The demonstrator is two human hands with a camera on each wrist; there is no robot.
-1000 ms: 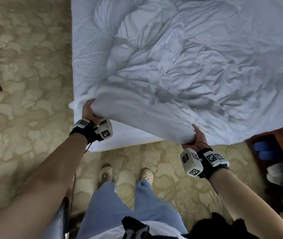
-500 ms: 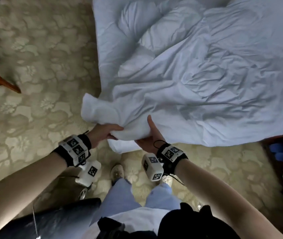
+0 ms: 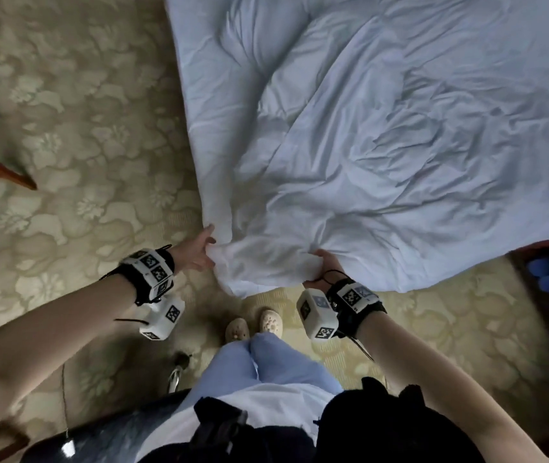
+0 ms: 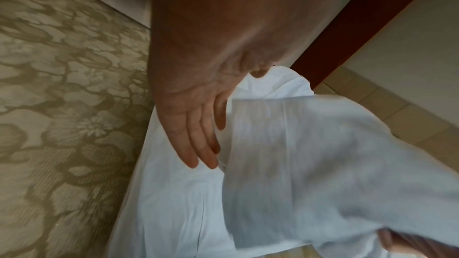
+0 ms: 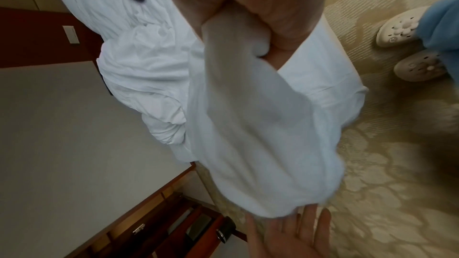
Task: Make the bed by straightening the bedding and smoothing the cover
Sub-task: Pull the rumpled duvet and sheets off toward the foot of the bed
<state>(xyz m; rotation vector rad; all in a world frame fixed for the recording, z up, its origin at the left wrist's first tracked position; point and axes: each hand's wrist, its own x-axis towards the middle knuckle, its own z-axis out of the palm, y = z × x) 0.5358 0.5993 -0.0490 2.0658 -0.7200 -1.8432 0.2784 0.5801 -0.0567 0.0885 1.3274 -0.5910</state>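
Observation:
A rumpled white duvet covers the bed, and its near corner hangs over the bed's foot towards the carpet. My left hand lies flat against the left side of that corner with straight fingers, holding nothing. To the right, my right hand grips a bunched fold of the duvet's front edge, its fingers hidden under the cloth. The left hand's open palm shows below the hanging corner in the right wrist view.
Floral beige carpet surrounds the bed. A wooden furniture leg juts in at the left. A dark wooden shelf with blue slippers stands at the right. My slippered feet are just before the corner, with a dark rounded object behind them on the left.
My hands came together at the duvet's near corner, then parted a little. The left hand let go and flattened against the cloth. The corner now hangs lower over the bed's foot.

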